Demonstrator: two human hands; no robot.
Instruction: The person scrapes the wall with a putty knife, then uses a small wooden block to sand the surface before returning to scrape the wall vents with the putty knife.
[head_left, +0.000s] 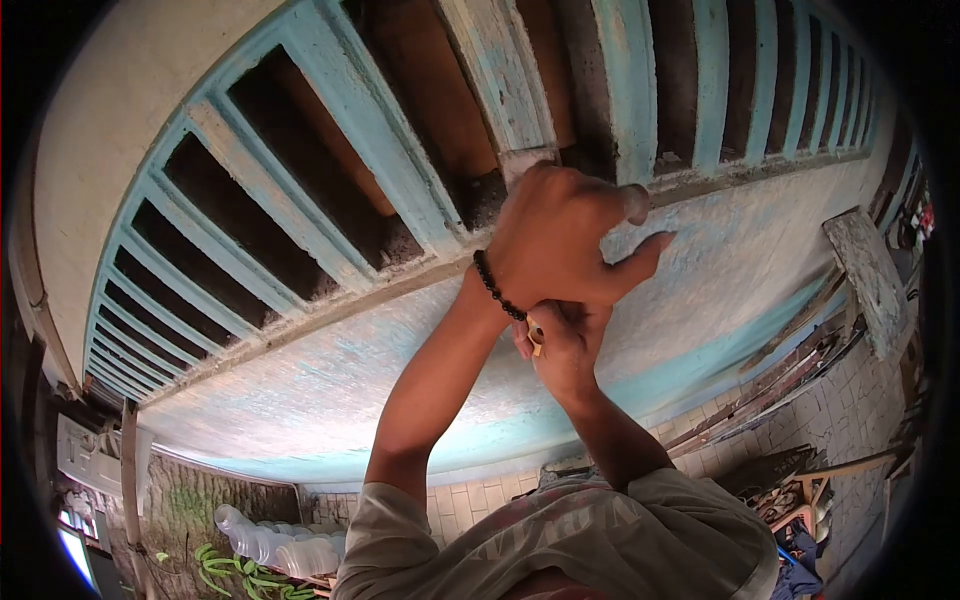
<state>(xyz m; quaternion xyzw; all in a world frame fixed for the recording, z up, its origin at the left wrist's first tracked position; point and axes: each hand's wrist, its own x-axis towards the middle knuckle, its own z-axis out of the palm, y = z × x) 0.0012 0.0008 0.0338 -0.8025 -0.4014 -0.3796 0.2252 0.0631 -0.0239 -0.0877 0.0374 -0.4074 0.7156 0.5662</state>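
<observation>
My left hand (560, 235), with a black beaded bracelet (497, 288) at the wrist, is raised in front of a peeling turquoise slatted grille (370, 120). Its thumb and a bent fingertip stand apart, and nothing shows between them; the other fingers are hidden. Just below, under the left wrist, my right hand (568, 350) is closed around a small yellow piece with a dark round spot (537, 336). The rest of that piece is covered by the hands. A worn, whitish-turquoise wall (400, 350) runs beneath the grille's ledge.
Cloudy plastic containers (270, 540) and green leaves (235, 570) are at the lower left. Weathered boards (868, 280) lean at the right. Planks and clutter lie over the tiled floor (800, 430). A post (132, 480) stands at the left.
</observation>
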